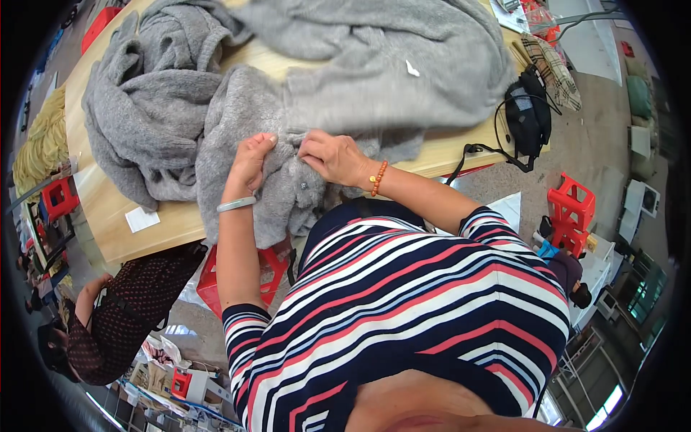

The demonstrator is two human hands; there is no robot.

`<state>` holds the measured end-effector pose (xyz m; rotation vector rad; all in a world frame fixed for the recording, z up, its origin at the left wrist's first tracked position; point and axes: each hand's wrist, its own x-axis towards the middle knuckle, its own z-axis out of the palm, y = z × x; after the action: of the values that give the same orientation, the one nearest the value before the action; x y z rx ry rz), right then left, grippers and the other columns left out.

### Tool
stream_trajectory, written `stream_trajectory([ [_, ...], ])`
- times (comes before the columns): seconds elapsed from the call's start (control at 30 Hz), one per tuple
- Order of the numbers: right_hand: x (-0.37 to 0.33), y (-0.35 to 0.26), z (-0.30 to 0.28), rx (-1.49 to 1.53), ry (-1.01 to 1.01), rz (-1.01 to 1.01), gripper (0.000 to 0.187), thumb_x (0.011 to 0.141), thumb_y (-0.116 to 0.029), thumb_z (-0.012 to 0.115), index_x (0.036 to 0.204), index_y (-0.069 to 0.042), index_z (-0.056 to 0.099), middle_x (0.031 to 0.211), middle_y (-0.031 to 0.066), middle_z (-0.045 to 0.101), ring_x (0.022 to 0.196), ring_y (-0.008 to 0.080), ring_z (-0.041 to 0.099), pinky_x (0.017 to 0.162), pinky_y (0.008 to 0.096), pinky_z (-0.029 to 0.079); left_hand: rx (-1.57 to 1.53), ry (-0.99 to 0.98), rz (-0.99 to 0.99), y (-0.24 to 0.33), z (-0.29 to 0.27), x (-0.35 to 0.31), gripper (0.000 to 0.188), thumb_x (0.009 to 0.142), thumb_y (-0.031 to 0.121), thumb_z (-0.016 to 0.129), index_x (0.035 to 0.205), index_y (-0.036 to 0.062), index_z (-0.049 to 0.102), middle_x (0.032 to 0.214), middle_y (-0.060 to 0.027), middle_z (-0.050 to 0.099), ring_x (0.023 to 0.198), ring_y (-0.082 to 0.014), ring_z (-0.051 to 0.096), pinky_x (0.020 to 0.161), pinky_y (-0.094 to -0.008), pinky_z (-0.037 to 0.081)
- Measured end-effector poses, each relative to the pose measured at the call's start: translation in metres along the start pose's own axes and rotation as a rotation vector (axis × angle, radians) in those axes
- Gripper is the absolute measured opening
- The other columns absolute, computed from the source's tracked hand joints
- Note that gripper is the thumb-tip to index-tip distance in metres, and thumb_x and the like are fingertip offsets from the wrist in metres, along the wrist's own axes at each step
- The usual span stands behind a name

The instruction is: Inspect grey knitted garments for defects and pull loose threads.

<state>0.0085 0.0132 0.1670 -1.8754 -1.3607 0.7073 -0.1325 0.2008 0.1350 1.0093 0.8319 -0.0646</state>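
Note:
A grey, fuzzy knit garment (245, 108) lies bunched on the wooden table and hangs over its near edge in front of me. My left hand (251, 158) pinches a bit of its fabric, thumb against fingertips. Close beside it on the right, my right hand (334, 156) is closed with bent fingers on the same cloth. Whether a small tool or thread sits between the fingers is too small to see. More grey knit cloth (403, 79) spreads out beyond my hands, with a small white scrap (412, 68) on it.
On the table (173, 234), a white paper square (142, 219) lies near the left edge. A black bag (527, 115) with a strap sits at the right corner beside checked cloth (551, 68). Red stools (572, 209) stand around. A person in dark dotted clothing (137, 302) is at the left.

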Motion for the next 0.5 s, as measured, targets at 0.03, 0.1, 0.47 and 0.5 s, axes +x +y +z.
stream_trajectory([
  [0.03, -0.001, 0.006, 0.007, 0.046, 0.047, -0.059, 0.013, 0.085, -0.014, 0.065, 0.096, -0.007, 0.064, 0.095, 0.0102, 0.062, 0.082, 0.0295, 0.064, 0.07, 0.0371, 0.053, 0.003, -0.005, -0.003, 0.006, 0.005, -0.002, 0.01, 0.091, 0.015, 0.066, 0.092, 0.0048, 0.065, 0.084, 0.005, 0.061, 0.076, -0.0035, 0.051, 0.071, -0.0202, 0.041],
  [0.1, -0.002, 0.011, 0.014, 0.163, 0.088, -0.076, 0.019, 0.085, -0.017, 0.064, 0.102, -0.009, 0.063, 0.092, 0.0105, 0.061, 0.083, 0.0309, 0.064, 0.073, 0.0394, 0.053, -0.098, -0.015, -0.011, 0.013, 0.014, -0.008, 0.01, 0.089, 0.014, 0.067, 0.093, 0.0041, 0.066, 0.084, 0.0046, 0.062, 0.077, -0.0037, 0.053, 0.072, -0.0195, 0.042],
  [0.47, -0.006, 0.021, 0.013, 0.07, -0.116, -0.044, 0.016, 0.083, -0.016, 0.066, 0.094, -0.004, 0.065, 0.093, 0.0118, 0.064, 0.086, 0.0314, 0.064, 0.075, 0.0398, 0.052, 0.695, 0.074, 0.218, -0.018, 0.012, -0.028, 0.027, 0.079, 0.009, 0.071, 0.103, -0.0021, 0.066, 0.085, -0.0014, 0.067, 0.073, -0.0088, 0.059, 0.066, -0.0243, 0.047],
  [0.5, -0.008, 0.02, 0.013, 0.114, -0.091, -0.009, 0.015, 0.083, -0.017, 0.066, 0.093, -0.005, 0.065, 0.091, 0.0113, 0.064, 0.087, 0.0317, 0.064, 0.076, 0.0403, 0.052, 0.64, 0.081, 0.193, -0.019, 0.011, -0.029, 0.023, 0.081, 0.009, 0.071, 0.101, -0.0014, 0.066, 0.083, -0.0009, 0.067, 0.073, -0.0077, 0.058, 0.065, -0.0232, 0.046],
])
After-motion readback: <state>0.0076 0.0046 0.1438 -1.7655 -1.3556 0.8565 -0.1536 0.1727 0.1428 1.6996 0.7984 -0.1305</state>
